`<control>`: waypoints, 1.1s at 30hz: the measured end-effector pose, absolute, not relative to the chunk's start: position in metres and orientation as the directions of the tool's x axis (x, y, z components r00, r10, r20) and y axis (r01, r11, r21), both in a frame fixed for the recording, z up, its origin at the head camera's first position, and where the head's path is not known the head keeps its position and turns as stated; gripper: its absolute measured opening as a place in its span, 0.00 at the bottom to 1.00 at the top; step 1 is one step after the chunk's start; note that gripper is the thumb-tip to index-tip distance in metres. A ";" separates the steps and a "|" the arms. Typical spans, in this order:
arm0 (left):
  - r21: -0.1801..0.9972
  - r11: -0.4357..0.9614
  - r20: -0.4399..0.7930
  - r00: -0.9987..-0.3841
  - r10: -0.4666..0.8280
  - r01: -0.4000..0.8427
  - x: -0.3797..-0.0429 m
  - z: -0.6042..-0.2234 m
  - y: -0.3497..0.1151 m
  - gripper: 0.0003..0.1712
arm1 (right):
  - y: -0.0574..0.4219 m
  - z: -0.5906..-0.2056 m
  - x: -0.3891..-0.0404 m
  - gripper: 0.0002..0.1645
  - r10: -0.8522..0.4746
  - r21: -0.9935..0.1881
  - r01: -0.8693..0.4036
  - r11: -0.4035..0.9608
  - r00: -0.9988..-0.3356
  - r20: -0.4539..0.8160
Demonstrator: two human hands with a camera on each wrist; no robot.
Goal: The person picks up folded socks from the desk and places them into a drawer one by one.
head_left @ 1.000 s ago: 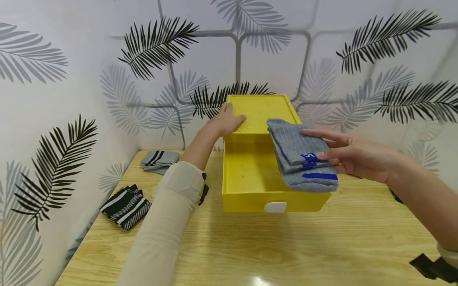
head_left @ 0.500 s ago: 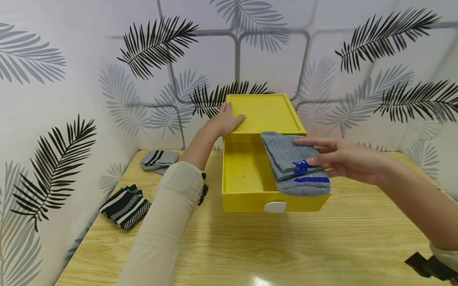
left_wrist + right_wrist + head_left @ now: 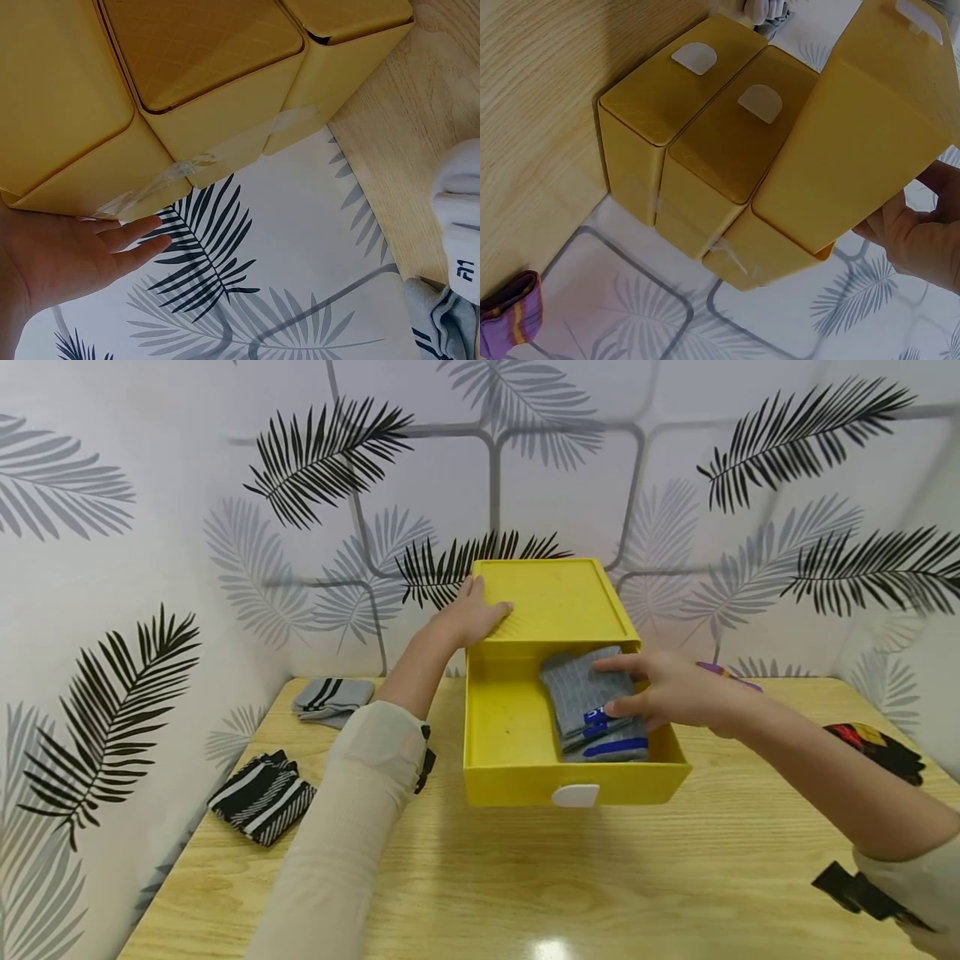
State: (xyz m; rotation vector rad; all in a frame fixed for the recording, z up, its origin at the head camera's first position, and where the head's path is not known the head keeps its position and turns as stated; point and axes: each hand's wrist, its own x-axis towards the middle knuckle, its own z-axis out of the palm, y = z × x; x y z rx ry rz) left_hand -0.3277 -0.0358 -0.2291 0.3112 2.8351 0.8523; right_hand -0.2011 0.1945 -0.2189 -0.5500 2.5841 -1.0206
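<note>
A pair of folded grey socks (image 3: 592, 693) with blue bands lies partly inside the pulled-out top drawer (image 3: 506, 718) of a yellow drawer unit (image 3: 551, 597). My right hand (image 3: 675, 693) holds the socks at their right side, thumb on the blue lettered band and index finger stretched over the fabric; the other fingers are mostly hidden. Over the left edge of the unit's top rests my left hand (image 3: 468, 614), fingers extended and thumb on the surface. The right wrist view shows my right hand (image 3: 922, 232) beside the drawer, but the socks are hidden there.
Grey socks with black stripes (image 3: 333, 696) and black-and-white socks (image 3: 262, 797) lie on the table's left. A dark red-and-yellow sock (image 3: 873, 750) and a purple one (image 3: 727, 675) are on the right. Two lower drawers (image 3: 742, 142) are closed. A patterned wall (image 3: 570, 493) stands behind.
My right hand has carried the grey socks left and down, from above the drawer's right side into the drawer. The left hand has stayed on the unit's top.
</note>
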 end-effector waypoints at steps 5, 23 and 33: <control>0.558 0.815 -0.103 -0.962 0.253 0.154 -0.329 -0.231 -0.035 0.42 | 0.184 -0.220 -0.199 0.30 -0.482 -0.410 -0.440 0.799 -0.876 0.001; 0.551 0.818 -0.092 -0.961 0.259 0.168 -0.332 -0.232 -0.036 0.42 | 0.193 -0.197 -0.181 0.23 -0.352 -0.294 -0.373 0.880 -0.928 0.124; 0.543 0.820 -0.090 -0.959 0.270 0.180 -0.335 -0.229 -0.038 0.42 | 0.258 -0.196 -0.208 0.29 -0.185 -0.350 -0.237 0.906 -0.967 0.176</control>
